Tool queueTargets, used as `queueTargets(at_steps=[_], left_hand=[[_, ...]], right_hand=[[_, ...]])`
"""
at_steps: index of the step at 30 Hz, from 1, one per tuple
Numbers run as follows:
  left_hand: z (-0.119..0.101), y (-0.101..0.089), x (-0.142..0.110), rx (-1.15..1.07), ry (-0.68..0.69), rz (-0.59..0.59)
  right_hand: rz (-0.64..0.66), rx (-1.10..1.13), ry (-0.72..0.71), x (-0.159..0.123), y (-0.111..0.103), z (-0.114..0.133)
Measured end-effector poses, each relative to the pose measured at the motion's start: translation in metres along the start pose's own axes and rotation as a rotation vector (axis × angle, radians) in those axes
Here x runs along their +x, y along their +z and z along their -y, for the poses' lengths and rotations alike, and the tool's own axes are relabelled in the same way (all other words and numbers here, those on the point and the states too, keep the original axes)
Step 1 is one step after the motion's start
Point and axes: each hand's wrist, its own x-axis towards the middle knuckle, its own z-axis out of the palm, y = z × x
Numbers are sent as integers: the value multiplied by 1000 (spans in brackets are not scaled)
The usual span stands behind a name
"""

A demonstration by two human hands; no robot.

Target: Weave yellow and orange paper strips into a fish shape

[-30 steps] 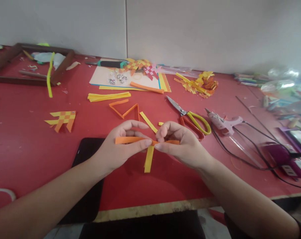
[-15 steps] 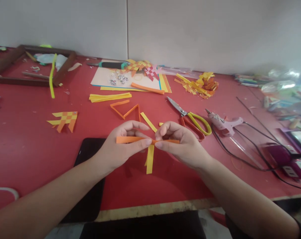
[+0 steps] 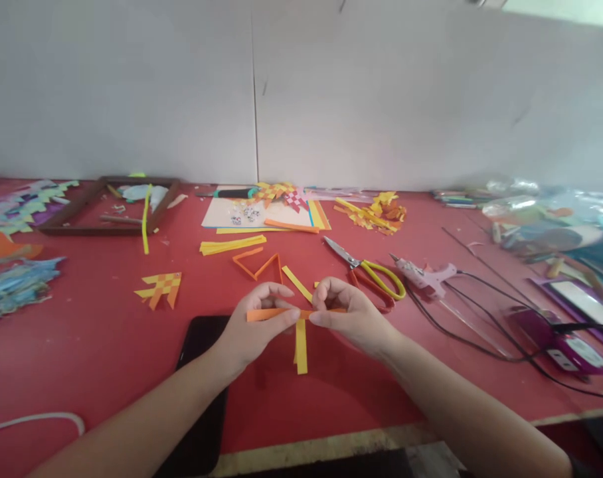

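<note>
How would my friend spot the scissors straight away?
On the red table, look just beyond the right hand. The scissors lie there, left of the pale glue gun. Unlike it, they have metal blades, one yellow handle and one red.

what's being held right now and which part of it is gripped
An orange paper strip, pinched near its middle in the grip of the left hand and the right hand; yellow paper hangs just below.
</note>
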Motion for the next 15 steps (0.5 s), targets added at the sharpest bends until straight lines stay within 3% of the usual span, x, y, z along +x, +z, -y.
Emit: queueTargets(at_steps=[4, 8, 15], left_hand=[[-2, -4, 2, -5, 8, -88], [1, -7, 6, -12, 0, -64], [11, -7, 9, 1, -37, -79]], right_hand=[[-175, 110, -127, 6, -5, 8], [-388, 67, -206, 12, -13, 10], [-464, 4, -234, 19, -23, -3]])
